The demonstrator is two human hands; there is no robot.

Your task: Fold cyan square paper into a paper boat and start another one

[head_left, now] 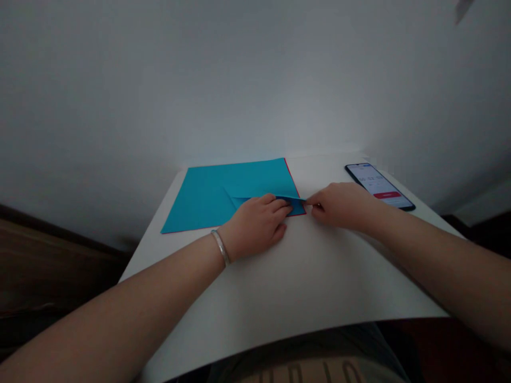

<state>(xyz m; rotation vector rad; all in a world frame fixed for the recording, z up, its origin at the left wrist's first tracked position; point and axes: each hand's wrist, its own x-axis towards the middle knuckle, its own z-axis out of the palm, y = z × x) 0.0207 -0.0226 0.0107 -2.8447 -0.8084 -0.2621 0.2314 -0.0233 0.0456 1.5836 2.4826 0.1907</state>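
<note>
A blue sheet of paper (223, 181) lies on the white table, with a thin red edge showing along its right and lower right sides. Part of the sheet is creased, and a flap is raised near its right front. My left hand (257, 226), with a silver bracelet at the wrist, lies over the front part of the paper, its fingertips partly under the raised flap. At the sheet's right edge, my right hand (333, 205) pinches the flap's corner between thumb and forefinger.
On the right of the white table (279, 298), a phone (379, 186) lies face up with its screen lit and a red button showing. A pale wall (255, 80) rises behind the table. Brown wooden furniture (48, 260) stands at the left.
</note>
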